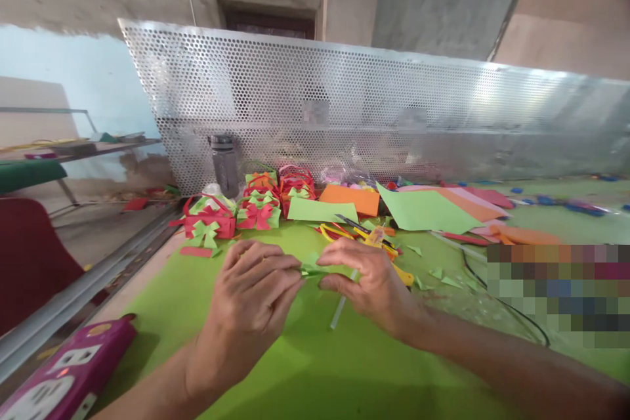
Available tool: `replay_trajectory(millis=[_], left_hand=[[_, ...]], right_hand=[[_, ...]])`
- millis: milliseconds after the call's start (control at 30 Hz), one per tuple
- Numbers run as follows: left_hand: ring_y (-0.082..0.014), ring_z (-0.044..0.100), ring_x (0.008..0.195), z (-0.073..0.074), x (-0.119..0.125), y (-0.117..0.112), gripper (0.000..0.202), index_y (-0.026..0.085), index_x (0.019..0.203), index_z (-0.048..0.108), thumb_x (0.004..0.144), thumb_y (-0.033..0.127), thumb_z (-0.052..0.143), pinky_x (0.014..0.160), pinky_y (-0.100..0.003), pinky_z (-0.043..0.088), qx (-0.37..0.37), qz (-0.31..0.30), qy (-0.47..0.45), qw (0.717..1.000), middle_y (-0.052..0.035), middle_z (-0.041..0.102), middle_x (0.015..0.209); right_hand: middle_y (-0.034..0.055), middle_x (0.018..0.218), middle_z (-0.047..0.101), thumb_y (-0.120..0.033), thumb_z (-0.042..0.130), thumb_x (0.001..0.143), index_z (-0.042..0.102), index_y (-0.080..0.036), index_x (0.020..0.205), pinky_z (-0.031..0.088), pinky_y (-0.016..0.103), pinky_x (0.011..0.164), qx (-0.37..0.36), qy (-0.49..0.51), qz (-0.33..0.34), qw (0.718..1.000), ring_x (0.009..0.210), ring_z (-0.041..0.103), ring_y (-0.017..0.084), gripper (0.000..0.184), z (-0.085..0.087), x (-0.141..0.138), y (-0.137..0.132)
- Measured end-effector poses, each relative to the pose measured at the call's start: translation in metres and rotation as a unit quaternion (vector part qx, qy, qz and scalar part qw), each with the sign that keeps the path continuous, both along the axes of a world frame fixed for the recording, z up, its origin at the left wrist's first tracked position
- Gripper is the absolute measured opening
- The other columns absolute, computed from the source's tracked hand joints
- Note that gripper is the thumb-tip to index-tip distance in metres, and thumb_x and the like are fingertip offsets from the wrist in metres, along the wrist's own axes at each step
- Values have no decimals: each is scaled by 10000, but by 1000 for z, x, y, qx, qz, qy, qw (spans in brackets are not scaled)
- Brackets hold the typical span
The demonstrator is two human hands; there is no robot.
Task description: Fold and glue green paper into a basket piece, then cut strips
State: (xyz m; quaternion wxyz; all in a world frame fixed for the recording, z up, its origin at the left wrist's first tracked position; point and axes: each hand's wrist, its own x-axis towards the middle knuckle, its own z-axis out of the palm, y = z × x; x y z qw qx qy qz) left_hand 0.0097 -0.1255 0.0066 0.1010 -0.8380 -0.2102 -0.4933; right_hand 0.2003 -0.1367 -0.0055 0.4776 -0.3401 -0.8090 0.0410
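Note:
Over the green tabletop, both hands meet at a small piece of light green paper [311, 270]. My left hand [256, 298] pinches its left end, with the fingers curled together. At the other end, the thumb and fingertips of my right hand [367, 279] close around the paper; the exact contact is partly hidden. Under the right hand lies a translucent whitish stick [338, 312]. Just beyond that hand are yellow-handled tools [377, 236] and a dark cutter [347, 226]. Small red and green paper baskets with bows [258, 213] stand beyond the left hand.
A purple power strip [73, 367] lies at the near left edge. Green paper sheets [433, 207], an orange sheet [349, 199] and scraps lie toward the back. A bottle [225, 167] stands before the perforated metal panel [295, 92]. A black cord [512, 305] runs along the right.

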Motion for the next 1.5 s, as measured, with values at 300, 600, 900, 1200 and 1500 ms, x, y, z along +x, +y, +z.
replay_trajectory(millis=[300, 600, 900, 1200, 1500], left_hand=[[-140, 608, 692, 2, 2, -4, 104, 208, 712, 594, 762, 130, 639, 711, -317, 436, -72, 8, -5, 997, 38, 674, 711], [-121, 602, 659, 4, 3, -6, 106, 213, 753, 657, 768, 116, 619, 655, -276, 441, -234, -23, 10, 972, 42, 675, 700], [-130, 588, 754, 7, 0, -6, 136, 202, 756, 628, 806, 92, 566, 718, -291, 424, -215, -48, 22, 975, 20, 669, 787], [-142, 569, 763, 10, 2, -9, 126, 212, 735, 613, 819, 130, 568, 729, -307, 400, -159, -34, 47, 986, 22, 669, 813], [-160, 562, 873, 8, -4, -9, 117, 220, 807, 614, 851, 153, 530, 795, -331, 388, -128, -6, 84, 988, 5, 677, 934]], right_hand=[[31, 677, 618, -171, 588, 828, 622, -145, 739, 443, 227, 576, 9, 22, 29, 999, 617, 560, 120, 99, -3, -7, -1], [18, 661, 617, -187, 553, 842, 612, -160, 719, 415, 262, 603, -32, -6, 29, 999, 611, 539, 129, 139, 5, -7, -7], [31, 711, 638, -105, 508, 844, 598, -156, 805, 408, 299, 667, 20, -22, 24, 999, 657, 567, 141, 111, 3, -11, -11], [-14, 718, 625, -123, 513, 847, 563, -193, 773, 363, 355, 838, 33, -63, -4, 997, 664, 570, 117, 113, 4, -8, -13], [-24, 747, 644, -112, 494, 847, 559, -216, 816, 312, 382, 955, 39, -73, -37, 996, 677, 587, 112, 127, 1, -11, -13]])
